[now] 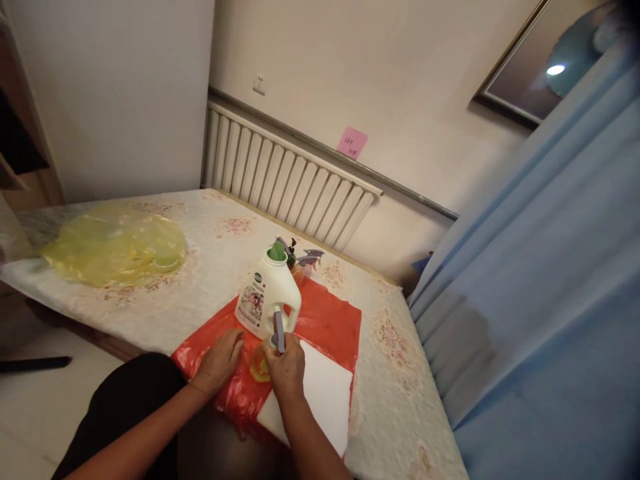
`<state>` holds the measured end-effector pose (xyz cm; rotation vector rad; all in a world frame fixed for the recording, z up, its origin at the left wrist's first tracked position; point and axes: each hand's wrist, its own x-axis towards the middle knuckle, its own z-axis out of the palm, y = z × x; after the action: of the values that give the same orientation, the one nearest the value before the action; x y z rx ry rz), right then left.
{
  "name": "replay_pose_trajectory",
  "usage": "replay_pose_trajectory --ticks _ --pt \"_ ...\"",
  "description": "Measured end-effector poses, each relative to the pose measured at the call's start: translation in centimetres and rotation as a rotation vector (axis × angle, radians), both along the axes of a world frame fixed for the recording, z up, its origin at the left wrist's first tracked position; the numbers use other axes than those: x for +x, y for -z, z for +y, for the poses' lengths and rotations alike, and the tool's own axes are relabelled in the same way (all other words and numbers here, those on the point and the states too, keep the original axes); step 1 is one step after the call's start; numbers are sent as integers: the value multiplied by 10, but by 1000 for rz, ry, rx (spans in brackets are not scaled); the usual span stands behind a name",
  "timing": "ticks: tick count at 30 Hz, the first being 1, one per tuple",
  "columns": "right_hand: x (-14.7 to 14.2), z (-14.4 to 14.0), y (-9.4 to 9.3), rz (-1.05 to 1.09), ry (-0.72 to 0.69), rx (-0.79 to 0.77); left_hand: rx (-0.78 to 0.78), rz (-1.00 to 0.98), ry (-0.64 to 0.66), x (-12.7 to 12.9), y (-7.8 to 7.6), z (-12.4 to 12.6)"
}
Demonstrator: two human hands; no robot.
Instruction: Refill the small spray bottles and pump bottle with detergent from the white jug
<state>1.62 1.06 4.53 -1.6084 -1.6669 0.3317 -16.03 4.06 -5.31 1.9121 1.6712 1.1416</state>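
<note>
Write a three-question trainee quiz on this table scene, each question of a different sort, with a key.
1. True or false: the white jug with the green cap stands upright on the red plastic sheet.
2. Which hand grips the grey spray head? A) left B) right
3. Fill in: the left hand rests flat on the ___ plastic sheet.

Key: 1 true. 2 B: the right hand closes on it, above a small yellowish bottle. 3 red.
</note>
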Motion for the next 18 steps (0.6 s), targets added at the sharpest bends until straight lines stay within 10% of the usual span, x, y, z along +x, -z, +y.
replay_pose_trajectory --ticks 8,18 --pt "3 2 4 85 -6 79 -47 110 -15 -5 3 20" --pt "78 27 -49 299 25 112 -51 268 16 -16 34 33"
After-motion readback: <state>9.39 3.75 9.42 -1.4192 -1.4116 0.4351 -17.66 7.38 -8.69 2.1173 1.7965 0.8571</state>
